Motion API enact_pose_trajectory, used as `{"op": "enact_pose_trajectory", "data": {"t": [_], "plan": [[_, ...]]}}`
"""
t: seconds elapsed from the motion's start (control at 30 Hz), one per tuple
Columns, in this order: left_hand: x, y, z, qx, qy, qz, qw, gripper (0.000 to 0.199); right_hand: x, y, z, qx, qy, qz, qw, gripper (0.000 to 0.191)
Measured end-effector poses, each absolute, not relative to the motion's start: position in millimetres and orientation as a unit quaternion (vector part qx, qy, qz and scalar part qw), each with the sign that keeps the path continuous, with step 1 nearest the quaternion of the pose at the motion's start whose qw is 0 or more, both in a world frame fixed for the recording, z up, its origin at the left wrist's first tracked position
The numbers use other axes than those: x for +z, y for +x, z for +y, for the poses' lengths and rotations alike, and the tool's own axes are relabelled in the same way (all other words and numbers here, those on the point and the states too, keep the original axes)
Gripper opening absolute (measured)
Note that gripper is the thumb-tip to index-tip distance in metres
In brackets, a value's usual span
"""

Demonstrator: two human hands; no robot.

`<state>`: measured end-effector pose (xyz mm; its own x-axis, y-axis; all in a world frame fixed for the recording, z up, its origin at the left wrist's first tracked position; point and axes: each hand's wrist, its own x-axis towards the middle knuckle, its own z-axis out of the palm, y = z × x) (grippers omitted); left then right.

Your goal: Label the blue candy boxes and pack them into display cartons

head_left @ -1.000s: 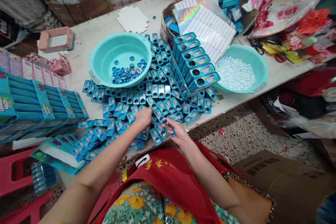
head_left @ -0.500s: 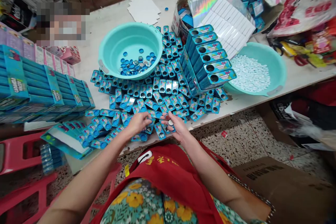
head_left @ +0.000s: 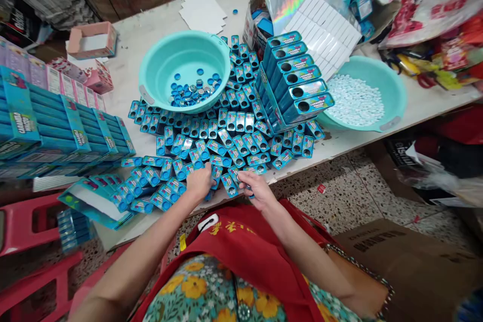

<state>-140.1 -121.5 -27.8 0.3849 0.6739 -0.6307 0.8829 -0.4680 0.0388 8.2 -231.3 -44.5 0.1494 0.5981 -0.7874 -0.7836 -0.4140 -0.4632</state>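
Small blue rectangular tins (head_left: 241, 144) with round openings cover the near part of the table; some openings are filled with blue discs, others look dark. My left hand (head_left: 199, 181) is closed, knuckles up, over tins at the near edge; whatever its fingers hold is hidden. To its right, my right hand (head_left: 258, 189) curls its fingers around small round caps, partly visible in the palm. Beyond the hands, a turquoise basin (head_left: 151, 60) holds loose blue and silver caps (head_left: 194, 93).
A display box of upright blue tins (head_left: 269, 103) stands right of the basin. Behind it sits a second turquoise basin (head_left: 396, 85) with white pellets (head_left: 358, 100). Stacked blue boxes (head_left: 56, 126) line the left. An opened tray box (head_left: 94, 204) lies near the left edge.
My right hand has curled from an open palm showing round caps to closed fingers. My left hand has turned knuckles up and pressed down onto the tins. The other person at the far left is gone.
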Motion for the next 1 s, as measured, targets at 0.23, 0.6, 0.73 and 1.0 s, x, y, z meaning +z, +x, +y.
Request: {"op": "enact_pose_trajectory", "data": {"t": [0.23,0.6,0.73,1.0], "plan": [[-15.1,-156.6,-177.6,-0.069,0.929,0.198,0.305,0.027,-39.6,-12.8,-254.2,0.718,-0.464,0.133,0.502,0.027],[-27.6,-129.0,-165.5,-0.197,0.851,0.377,0.308,0.015,-45.6,0.7,-285.2,0.671,-0.407,0.267,0.559,0.018],[-37.0,-104.5,-165.4,-0.328,0.833,0.396,0.206,0.035,-51.3,14.4,-288.5,0.65,-0.365,0.306,0.592,0.014],[-31.2,-99.2,-160.9,-0.333,0.831,0.401,0.194,0.037,-53.9,16.2,-277.8,0.613,-0.331,0.274,0.662,0.022]]}}
